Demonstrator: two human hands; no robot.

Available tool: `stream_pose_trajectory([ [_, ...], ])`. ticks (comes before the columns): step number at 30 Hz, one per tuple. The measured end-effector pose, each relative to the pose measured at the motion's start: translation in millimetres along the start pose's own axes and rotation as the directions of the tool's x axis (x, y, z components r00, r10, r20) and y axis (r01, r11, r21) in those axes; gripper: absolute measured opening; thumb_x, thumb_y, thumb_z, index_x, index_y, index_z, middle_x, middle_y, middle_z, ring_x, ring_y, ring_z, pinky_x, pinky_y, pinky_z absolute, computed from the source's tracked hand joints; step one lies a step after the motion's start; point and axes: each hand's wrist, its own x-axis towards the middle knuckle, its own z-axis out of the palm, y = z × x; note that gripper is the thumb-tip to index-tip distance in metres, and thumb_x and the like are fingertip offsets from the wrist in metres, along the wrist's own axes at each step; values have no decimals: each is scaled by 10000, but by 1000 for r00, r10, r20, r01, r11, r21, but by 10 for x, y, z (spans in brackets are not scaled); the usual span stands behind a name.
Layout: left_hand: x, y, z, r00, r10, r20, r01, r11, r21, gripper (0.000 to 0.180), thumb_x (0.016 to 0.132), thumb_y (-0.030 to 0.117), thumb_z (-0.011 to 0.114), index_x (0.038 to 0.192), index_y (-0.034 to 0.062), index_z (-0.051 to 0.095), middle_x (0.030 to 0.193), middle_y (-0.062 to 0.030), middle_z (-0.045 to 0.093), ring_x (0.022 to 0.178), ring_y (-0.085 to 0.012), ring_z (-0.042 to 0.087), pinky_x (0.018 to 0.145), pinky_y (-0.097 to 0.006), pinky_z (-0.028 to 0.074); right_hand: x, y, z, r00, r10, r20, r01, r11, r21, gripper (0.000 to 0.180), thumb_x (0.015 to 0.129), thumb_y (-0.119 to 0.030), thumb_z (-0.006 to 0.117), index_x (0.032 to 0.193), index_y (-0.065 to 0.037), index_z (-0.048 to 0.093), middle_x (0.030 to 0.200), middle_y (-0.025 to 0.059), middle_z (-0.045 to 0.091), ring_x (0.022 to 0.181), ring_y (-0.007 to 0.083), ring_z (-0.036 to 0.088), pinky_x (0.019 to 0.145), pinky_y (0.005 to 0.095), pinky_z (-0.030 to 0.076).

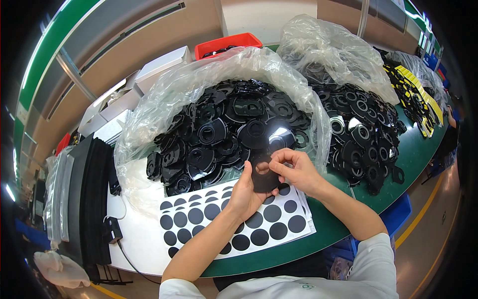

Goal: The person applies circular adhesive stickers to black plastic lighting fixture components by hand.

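A flat black plastic part (263, 183) with a round hole is held up in front of me, above a stack of white sheets. My left hand (242, 198) grips it from the left and below, thumb along its edge. At the hole's right side, my right hand (300, 172) has thumb and forefinger pinched together. Whether anything small sits between those fingertips is hidden. Rows of black round stickers (272, 213) cover the white sheets (308, 230) under my wrists.
Behind my hands, a clear plastic bag (142, 132) lies open around heaped black parts (201, 132). More black parts (356, 144) lie right of it by another bag (328, 47). A red bin (229, 41) and white boxes (162, 67) stand behind; black sheets (92, 199) stand left.
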Motion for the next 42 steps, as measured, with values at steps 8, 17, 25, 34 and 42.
stream_pose_trajectory([
  [8,1,0,3,1000,9,-1,-9,1000,-13,539,990,522,168,1076,94,484,1070,-100,539,966,-241,546,726,-373,462,1,19,-1,999,-22,-26,20,998,-52,156,874,-162,655,858,-8,630,921,11,564,634,46,525,560,184,460],
  [17,-18,-11,15,995,33,-98,-32,999,16,133,980,188,447,1053,78,463,1058,-107,540,942,-230,558,663,-350,471,5,30,15,998,-59,-29,57,996,-73,166,867,-162,661,861,1,631,948,25,558,651,60,549,554,188,475],
  [25,-15,-27,2,996,41,-84,-41,999,4,195,966,133,402,1134,43,445,1082,-114,547,908,-202,550,664,-332,458,-17,36,30,955,-293,-45,266,914,-307,155,837,-154,672,856,-8,624,921,50,573,742,116,584,566,246,486],
  [34,-40,-12,11,997,44,-55,-43,999,22,238,958,124,391,1177,53,450,1084,-101,556,897,-191,566,648,-313,443,-29,-61,50,652,-753,87,497,338,-800,118,798,-65,668,881,15,640,878,68,620,760,145,602,579,258,489],
  [42,-21,-31,40,1000,31,2,-32,990,139,166,955,127,414,1111,76,441,1073,-121,547,907,-220,588,627,-312,439,16,-33,-1,976,-157,-152,131,977,-167,180,800,-74,614,922,41,679,677,38,628,615,64,587,536,209,464],
])
